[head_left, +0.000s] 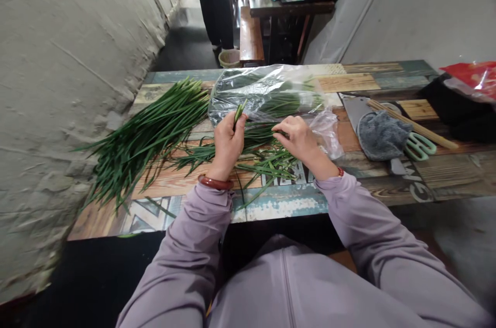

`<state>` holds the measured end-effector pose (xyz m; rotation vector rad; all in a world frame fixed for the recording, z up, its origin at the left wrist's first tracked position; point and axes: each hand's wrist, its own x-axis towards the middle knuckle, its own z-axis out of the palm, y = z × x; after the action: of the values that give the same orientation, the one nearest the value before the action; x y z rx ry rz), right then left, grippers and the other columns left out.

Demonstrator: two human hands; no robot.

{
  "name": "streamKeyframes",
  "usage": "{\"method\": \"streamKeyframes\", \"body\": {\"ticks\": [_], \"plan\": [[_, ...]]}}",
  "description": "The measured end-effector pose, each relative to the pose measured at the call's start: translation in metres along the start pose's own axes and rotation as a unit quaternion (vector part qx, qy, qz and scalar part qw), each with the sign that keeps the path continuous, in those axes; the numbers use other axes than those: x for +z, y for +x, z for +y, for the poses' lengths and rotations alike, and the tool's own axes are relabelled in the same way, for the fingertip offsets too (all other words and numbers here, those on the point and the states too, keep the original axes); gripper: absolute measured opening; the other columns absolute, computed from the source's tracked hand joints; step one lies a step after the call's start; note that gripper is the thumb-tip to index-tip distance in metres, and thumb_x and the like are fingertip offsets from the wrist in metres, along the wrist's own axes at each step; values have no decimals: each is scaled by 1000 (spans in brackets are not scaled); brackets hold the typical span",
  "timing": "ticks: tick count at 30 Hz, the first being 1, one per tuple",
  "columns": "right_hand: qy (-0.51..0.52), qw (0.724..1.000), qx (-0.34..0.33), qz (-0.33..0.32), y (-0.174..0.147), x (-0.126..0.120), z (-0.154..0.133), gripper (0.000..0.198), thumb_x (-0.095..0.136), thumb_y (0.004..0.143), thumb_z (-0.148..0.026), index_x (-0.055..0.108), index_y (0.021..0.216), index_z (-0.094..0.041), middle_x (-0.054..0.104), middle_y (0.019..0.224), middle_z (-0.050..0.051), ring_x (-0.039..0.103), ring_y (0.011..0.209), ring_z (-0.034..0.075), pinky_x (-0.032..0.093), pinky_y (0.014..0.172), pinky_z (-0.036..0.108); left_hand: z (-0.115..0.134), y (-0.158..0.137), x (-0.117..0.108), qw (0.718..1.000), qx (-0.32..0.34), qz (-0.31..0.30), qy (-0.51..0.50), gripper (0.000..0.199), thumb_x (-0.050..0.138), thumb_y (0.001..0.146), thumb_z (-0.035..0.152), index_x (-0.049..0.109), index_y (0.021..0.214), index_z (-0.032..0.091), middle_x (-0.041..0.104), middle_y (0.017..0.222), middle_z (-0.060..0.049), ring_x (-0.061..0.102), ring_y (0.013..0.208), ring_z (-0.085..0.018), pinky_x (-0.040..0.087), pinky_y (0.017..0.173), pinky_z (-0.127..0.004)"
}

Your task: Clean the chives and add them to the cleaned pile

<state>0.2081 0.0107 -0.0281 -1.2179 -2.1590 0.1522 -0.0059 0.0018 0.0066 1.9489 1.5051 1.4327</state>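
Observation:
My left hand (228, 142) is closed around a few garlic chives (239, 112), their pale cut ends pointing up. To its right, my right hand (297, 141) is curled with thumb and forefinger close together; what lies between the tips is too small to make out. Under and between both hands lie loose chives (258, 134), and shorter trimmed bits (273, 165) are scattered nearer me. A clear plastic bag (267, 88) with more chives inside lies just beyond my hands. On the left rests a large pile of long chives (155, 131).
On the right of the plank-patterned table (387, 183) are a cleaver (352, 108), a grey cloth (382, 134), wooden chopsticks (418, 126), green-handled scissors (420, 147) and a red bag (473, 80). A wall (58, 85) borders the left. Beyond stand a person's dark-trousered legs (215, 2), a bench (251, 36) and another table (290, 8).

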Motion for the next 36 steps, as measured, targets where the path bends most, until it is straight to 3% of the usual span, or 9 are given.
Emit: {"method": "streamKeyframes", "body": {"ticks": [4, 11, 16, 25, 31, 36], "plan": [[-38, 999, 10, -26, 2, 8, 0, 7, 67, 87, -24, 72, 91, -21, 68, 96, 10, 56, 92, 26, 42, 83, 40, 1, 0, -1, 999, 19, 22, 13, 27, 46, 98, 34, 60, 80, 19, 50, 66, 2, 47, 65, -13, 36, 65, -25], [37, 998, 42, -18, 2, 9, 4, 8, 66, 83, -16, 66, 77, -21, 65, 84, 5, 58, 84, 22, 42, 80, 35, -1, 1, -5, 998, 27, 52, 24, 26, 43, 99, 33, 61, 87, 18, 59, 75, 0, 55, 73, -13, 41, 70, -25], [83, 995, 43, 18, 1, -3, 0, 9, 59, 89, -20, 65, 82, -21, 63, 83, 4, 58, 81, 20, 44, 76, 33, -2, 0, -4, 999, 26, 36, 31, 26, 43, 99, 33, 62, 88, 18, 63, 79, -1, 58, 77, -14, 43, 73, -25], [13, 999, 32, 35, 0, -15, -1, 19, 48, 96, -23, 66, 89, -20, 67, 91, 9, 59, 88, 24, 44, 83, 38, -6, -2, 1, 998, 40, 41, 13, 29, 41, 100, 35, 62, 89, 18, 60, 75, -1, 56, 74, -15, 43, 71, -27], [113, 993, -11, -30, 1, -30, 13, 20, 51, 92, -19, 71, 95, -21, 71, 97, 7, 64, 93, 21, 48, 84, 36, -5, -1, 0, 998, 42, 45, 18, 28, 41, 100, 35, 61, 88, 19, 59, 74, 0, 55, 73, -14, 42, 70, -26], [70, 994, 80, 16, 0, -31, 28, 22, 52, 92, -19, 74, 96, -21, 72, 96, 7, 65, 92, 21, 48, 82, 35, -3, -2, 1, 999, 38, 27, 20, 27, 42, 99, 35, 61, 87, 19, 59, 75, 0, 57, 77, -15, 42, 74, -27]]}}
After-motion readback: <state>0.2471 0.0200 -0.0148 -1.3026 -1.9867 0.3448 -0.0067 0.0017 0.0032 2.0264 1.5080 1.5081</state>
